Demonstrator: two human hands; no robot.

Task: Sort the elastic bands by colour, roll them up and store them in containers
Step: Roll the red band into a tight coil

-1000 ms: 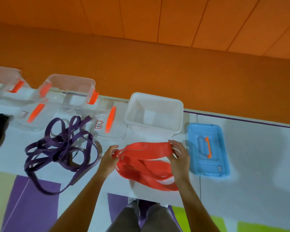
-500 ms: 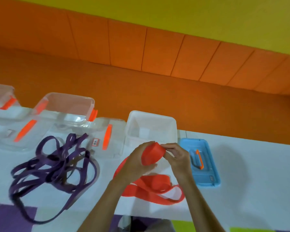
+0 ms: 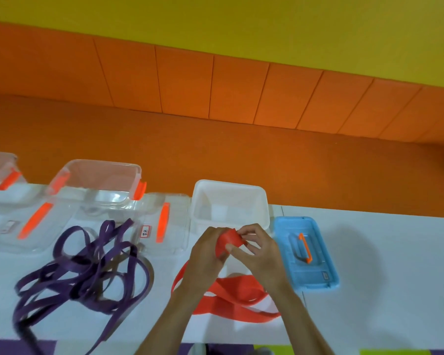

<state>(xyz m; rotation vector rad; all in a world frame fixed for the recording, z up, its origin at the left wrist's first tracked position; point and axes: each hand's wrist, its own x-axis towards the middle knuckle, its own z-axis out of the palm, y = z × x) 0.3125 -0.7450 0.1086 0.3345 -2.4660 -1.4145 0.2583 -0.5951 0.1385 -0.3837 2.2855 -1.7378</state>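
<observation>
Your left hand [image 3: 205, 254] and right hand [image 3: 256, 254] meet above the table [image 3: 382, 278], just in front of the white container [image 3: 264, 208], and both have hold of the same red band [image 3: 231, 295]. Its rolled end [image 3: 228, 239] sits between them. Your left fingers curl around the coil's left side with the thumb pressed against it, while your right thumb and fingertips pinch its right edge. From under your left palm the rest of the band drops to the table and lies in loose, flat loops beneath your wrists, running out toward your right forearm. The coil is held just short of the container's near rim. The blue lid [image 3: 328, 278] lies flat just right of your right hand, apart from it. The purple bands [image 3: 87, 272] lie tangled well to your left, in front of the clear containers [image 3: 100, 167].
</observation>
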